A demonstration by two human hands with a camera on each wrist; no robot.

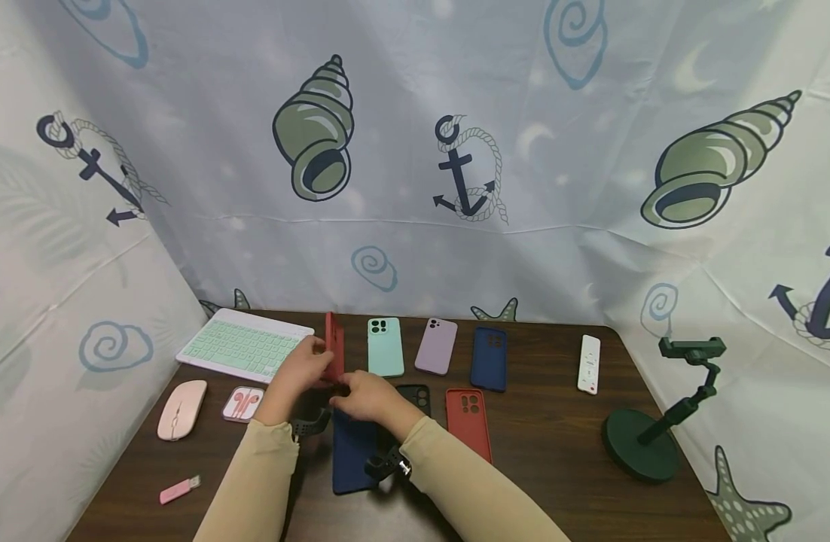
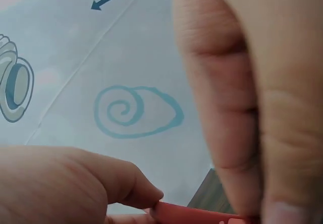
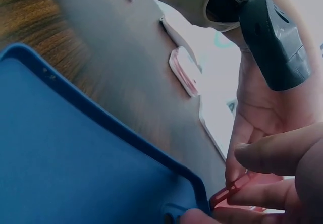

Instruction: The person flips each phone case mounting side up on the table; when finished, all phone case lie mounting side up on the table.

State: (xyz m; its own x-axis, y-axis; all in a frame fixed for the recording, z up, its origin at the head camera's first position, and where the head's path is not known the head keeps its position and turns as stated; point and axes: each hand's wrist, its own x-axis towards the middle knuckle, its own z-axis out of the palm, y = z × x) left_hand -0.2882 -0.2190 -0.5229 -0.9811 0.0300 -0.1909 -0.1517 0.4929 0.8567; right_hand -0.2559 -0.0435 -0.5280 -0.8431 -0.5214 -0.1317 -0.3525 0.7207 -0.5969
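Note:
A red phone case (image 1: 334, 342) stands on edge, seen nearly side-on in the head view. My left hand (image 1: 298, 370) grips its left side, fingers near the upper part. At its bottom end, my right hand (image 1: 369, 397) pinches the case between thumb and fingers. The left wrist view catches only a strip of the red case (image 2: 197, 214) between both hands' fingertips. Below the right hand lies a dark blue phone case (image 1: 352, 459), its raised rim and hollow inside large in the right wrist view. A black phone case (image 1: 415, 396) is partly hidden by the right hand.
Mint (image 1: 386, 350), lilac (image 1: 436, 346) and navy (image 1: 489, 360) phone cases form a back row; another red case (image 1: 468, 421) lies nearer. Left are a keyboard (image 1: 239, 345), mouse (image 1: 182, 410), earphone box (image 1: 242, 404) and pink USB stick (image 1: 180, 490). Right: white remote (image 1: 589, 364), green stand (image 1: 642, 446).

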